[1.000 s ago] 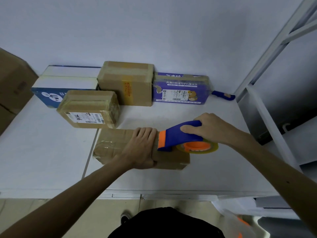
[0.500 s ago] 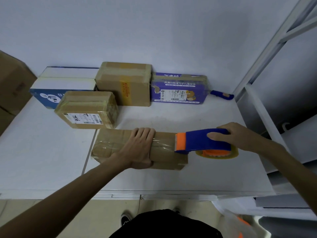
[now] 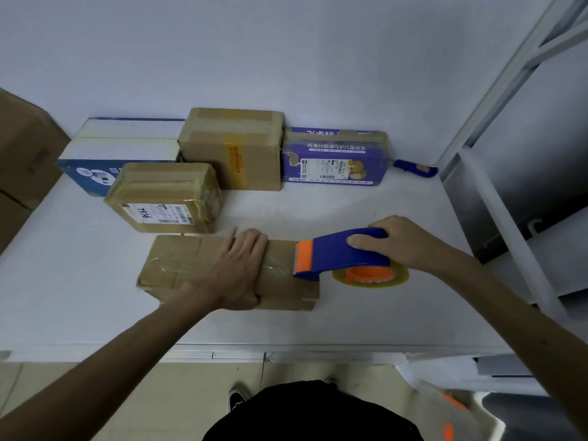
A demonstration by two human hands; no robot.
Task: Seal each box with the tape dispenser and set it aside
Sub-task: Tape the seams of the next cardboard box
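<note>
Right grip (image 3: pixel 410 246) clenches tape dispenser (image 3: pixel 343 253); left grip (image 3: pixel 238 272) flat, pressing cardboard box (image 3: pixel 178 265) beneath. Best pull it low, taut, past box edge.

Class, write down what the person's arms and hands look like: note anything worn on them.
Both forearms are bare, with no sleeves in view. The left hand and right hand wear no gloves, and no watch, ring or bracelet shows.
</note>
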